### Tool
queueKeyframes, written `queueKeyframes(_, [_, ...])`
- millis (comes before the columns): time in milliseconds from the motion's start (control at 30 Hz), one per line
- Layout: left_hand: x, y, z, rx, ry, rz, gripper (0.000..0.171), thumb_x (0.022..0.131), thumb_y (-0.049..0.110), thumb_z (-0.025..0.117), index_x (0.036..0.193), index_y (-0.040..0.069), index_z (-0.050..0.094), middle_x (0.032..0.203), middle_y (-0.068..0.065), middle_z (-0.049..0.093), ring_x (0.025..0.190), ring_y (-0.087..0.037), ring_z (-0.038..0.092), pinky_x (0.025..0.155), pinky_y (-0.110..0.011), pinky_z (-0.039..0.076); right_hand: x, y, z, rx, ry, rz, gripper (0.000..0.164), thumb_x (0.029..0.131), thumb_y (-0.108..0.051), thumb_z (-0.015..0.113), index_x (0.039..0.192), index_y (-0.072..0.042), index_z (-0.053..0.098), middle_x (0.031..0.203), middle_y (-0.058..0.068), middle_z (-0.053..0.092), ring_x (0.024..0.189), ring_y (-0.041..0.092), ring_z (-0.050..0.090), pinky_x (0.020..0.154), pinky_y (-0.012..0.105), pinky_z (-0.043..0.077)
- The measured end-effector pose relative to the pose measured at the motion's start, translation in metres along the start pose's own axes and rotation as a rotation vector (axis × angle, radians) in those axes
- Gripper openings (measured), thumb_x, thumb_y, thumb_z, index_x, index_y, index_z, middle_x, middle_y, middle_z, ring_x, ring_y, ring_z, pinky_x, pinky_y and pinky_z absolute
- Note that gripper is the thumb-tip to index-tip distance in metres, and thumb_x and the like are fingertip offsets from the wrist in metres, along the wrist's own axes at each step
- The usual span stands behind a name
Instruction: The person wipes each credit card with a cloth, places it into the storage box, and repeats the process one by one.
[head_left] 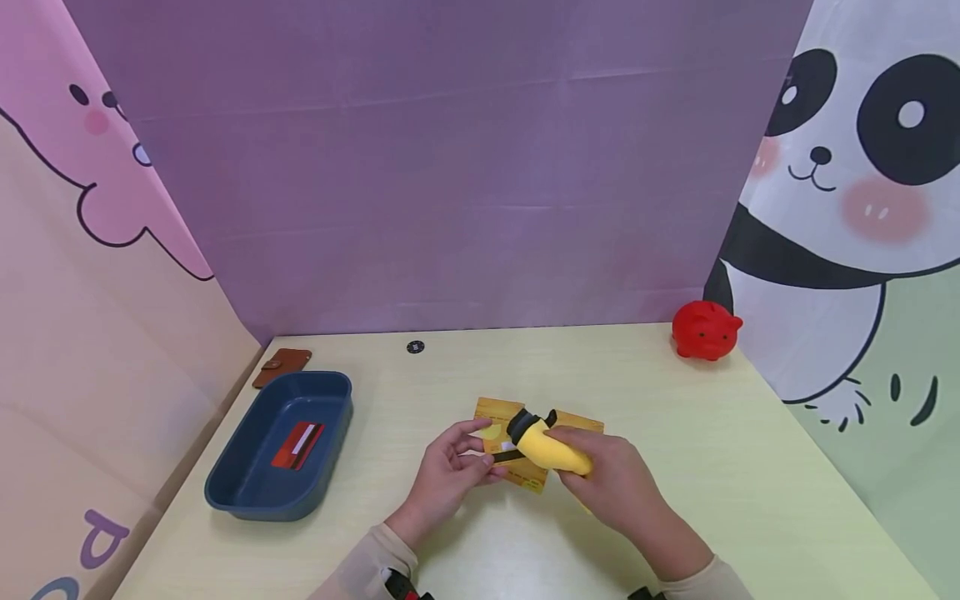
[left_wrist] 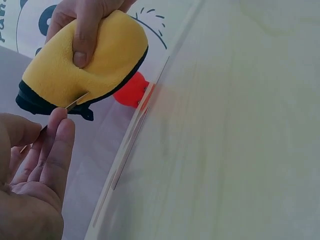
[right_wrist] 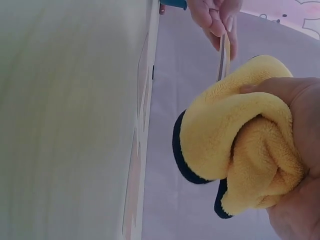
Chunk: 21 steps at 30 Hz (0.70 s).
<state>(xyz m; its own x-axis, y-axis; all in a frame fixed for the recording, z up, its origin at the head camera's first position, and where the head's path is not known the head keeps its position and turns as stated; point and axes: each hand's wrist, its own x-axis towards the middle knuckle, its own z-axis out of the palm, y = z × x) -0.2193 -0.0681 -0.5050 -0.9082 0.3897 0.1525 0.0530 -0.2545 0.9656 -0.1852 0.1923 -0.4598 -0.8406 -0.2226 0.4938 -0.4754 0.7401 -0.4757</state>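
Note:
My left hand [head_left: 450, 471] pinches a yellow card with a black stripe [head_left: 508, 456] by its edge, raised over the table. In the left wrist view the card [left_wrist: 76, 102] shows as a thin edge, its far end against the cloth. A yellow fluffy cloth with black edging [head_left: 551, 450] is bunched in my right hand [head_left: 618, 483], the thumb pressed into it. In the right wrist view the cloth [right_wrist: 215, 130] hangs folded and covers part of the card. Behind the cloth, more yellow printed pieces [head_left: 583, 421] are partly hidden.
At the left stands a blue tray [head_left: 217, 475] holding a red card with a white stripe [head_left: 297, 445]. Behind it lies a brown wallet [head_left: 283, 365]. A black round chip [head_left: 416, 347] sits near the back edge, and a red piggy bank [head_left: 705, 331] at the back right corner.

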Motion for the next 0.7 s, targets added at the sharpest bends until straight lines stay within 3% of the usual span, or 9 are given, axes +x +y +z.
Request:
queueKeyframes(300, [-0.0009,0.0034,0.0042,0.069,-0.039,0.010,0.054,0.098,-0.010,0.065,0.148,0.005,0.052,0.115,-0.019,0.063,0.099,-0.043,0.073,0.088,-0.050,0.062,-0.0011,-0.0030,0.0043,0.015,-0.049,-0.048,0.051,0.073,-0.002,0.090,0.117,-0.025,0.080,0.114,-0.006,0.078,0.093,0.010,0.072,0.074,0.033,0.061])
queueKeyframes(533, [-0.0001,0.0009,0.0037,0.044,-0.042,0.002,0.054,0.098,-0.011,0.064,0.148,0.008,0.054,0.116,-0.019,0.065,0.098,-0.034,0.075,0.090,-0.052,0.061,-0.0011,-0.0059,0.0068,0.088,-0.045,-0.055,0.051,0.072,0.000,0.088,0.116,-0.027,0.080,0.113,-0.009,0.077,0.093,0.006,0.070,0.072,0.029,0.058])
queueKeyframes(700, [0.0003,-0.0008,0.0023,0.035,-0.048,-0.002,0.054,0.098,-0.012,0.063,0.148,0.008,0.053,0.116,-0.019,0.064,0.098,-0.031,0.075,0.090,-0.051,0.061,-0.0007,-0.0063,0.0048,0.081,-0.050,-0.051,0.053,0.072,0.002,0.087,0.117,-0.025,0.080,0.112,-0.008,0.078,0.089,0.006,0.069,0.069,0.028,0.057])
